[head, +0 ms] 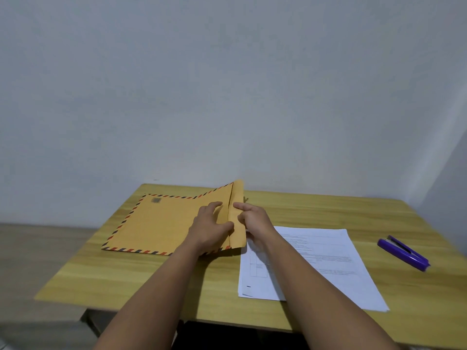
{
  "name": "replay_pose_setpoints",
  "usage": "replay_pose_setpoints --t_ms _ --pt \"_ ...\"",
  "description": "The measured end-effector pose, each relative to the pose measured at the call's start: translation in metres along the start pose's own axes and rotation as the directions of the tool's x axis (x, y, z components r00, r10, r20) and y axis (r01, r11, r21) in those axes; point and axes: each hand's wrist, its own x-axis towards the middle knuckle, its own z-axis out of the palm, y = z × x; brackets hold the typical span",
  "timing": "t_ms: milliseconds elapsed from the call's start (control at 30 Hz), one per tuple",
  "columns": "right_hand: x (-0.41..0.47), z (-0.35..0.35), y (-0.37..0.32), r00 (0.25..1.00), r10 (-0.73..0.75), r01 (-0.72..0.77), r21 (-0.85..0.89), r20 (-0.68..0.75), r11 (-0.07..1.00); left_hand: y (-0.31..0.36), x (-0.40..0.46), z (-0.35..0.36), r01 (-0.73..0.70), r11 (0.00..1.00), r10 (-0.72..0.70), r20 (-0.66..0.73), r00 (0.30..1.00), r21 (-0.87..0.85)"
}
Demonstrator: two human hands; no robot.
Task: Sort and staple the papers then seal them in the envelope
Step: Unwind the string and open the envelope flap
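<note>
A large yellow-brown envelope (161, 223) with a red-and-dark striped border lies on the left half of the wooden table (141, 279). Its right end is lifted off the table. My left hand (211, 227) presses on the envelope body near that end, thumb at the fold. My right hand (252, 221) pinches the raised flap (238, 198) along the right edge. A stack of printed white papers (326, 263) rests to the right, partly under my right forearm. A purple stapler (403, 252) lies at the far right.
The table stands against a plain grey wall (227, 84) at the back and right. Its front edge runs near the bottom of the view, with dark space beneath. Floor shows at the left beyond the table edge.
</note>
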Motion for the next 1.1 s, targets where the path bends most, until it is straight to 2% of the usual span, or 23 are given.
replay_pose_setpoints --t_ms 133,233,333,433,500,667,833,1000,1100 --pt "-0.006 0.004 -0.003 0.998 -0.05 0.043 -0.143 -0.048 0.989 0.002 0.004 -0.007 -0.035 0.999 0.034 -0.071 0.997 -0.015" --pt "-0.002 0.01 0.0 0.989 -0.127 0.093 -0.331 -0.08 0.939 0.008 0.004 -0.014 -0.111 0.986 0.125 -0.115 0.985 0.125" --pt "0.0 0.014 -0.001 0.98 -0.18 0.108 -0.544 -0.082 0.832 0.012 0.005 -0.018 -0.129 0.92 0.145 -0.016 0.989 0.37" --pt "-0.002 0.02 0.0 0.977 -0.202 0.119 -0.614 -0.067 0.78 0.011 0.004 -0.02 -0.105 0.795 0.021 0.145 0.989 0.598" --pt "-0.003 0.023 0.003 0.979 -0.202 0.141 -0.627 -0.027 0.766 0.01 0.001 -0.022 -0.103 0.751 0.001 0.154 0.988 0.653" --pt "0.004 0.033 0.004 0.989 -0.136 0.141 -0.683 0.061 0.717 0.022 -0.004 -0.034 -0.088 0.671 0.08 0.046 0.996 0.736" --pt "0.009 0.034 -0.018 0.998 0.029 0.002 -0.514 0.052 0.858 0.035 -0.004 -0.055 -0.015 0.61 0.051 -0.02 0.998 0.792" --pt "0.002 0.005 -0.03 0.993 0.043 0.006 -0.42 0.107 0.908 0.032 0.0 -0.05 -0.017 0.636 0.002 0.02 1.0 0.772" --pt "-0.005 -0.034 -0.035 0.999 -0.002 0.019 -0.467 0.036 0.884 0.028 0.001 -0.04 -0.012 0.668 -0.066 0.075 0.995 0.744"
